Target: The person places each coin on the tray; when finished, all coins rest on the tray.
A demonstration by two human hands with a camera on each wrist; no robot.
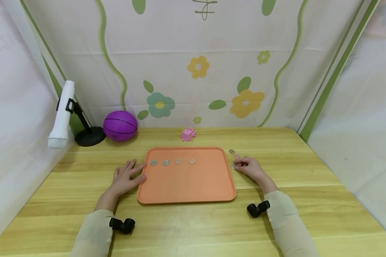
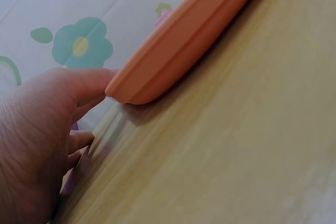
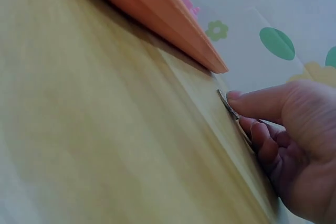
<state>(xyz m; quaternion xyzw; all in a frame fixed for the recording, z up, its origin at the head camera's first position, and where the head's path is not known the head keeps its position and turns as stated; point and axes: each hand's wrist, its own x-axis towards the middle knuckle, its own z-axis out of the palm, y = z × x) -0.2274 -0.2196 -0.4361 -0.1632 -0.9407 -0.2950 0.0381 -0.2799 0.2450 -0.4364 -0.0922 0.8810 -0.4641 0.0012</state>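
Note:
An orange tray [image 1: 186, 185] lies on the table, with several coins [image 1: 178, 161] in a row across its upper left part. My left hand [image 1: 123, 180] rests at the tray's left edge, fingers spread and thumb against the rim; in the left wrist view the thumb meets the tray's corner. Just right of the tray, my right hand [image 1: 249, 167] pinches a silver coin [image 3: 227, 102] between thumb and fingers, close to the tabletop. The coin stands tilted in the right wrist view. Beyond that hand lie a dark coin [image 1: 232, 151] and a copper-coloured coin [image 1: 236, 156].
A small pink toy [image 1: 188, 134] sits behind the tray by the back curtain. At the back left are a purple ball [image 1: 120, 125] and a white lamp-like tube [image 1: 62, 112] on a black stand [image 1: 90, 136]. Flowered cloth walls enclose the wooden table [image 1: 193, 228].

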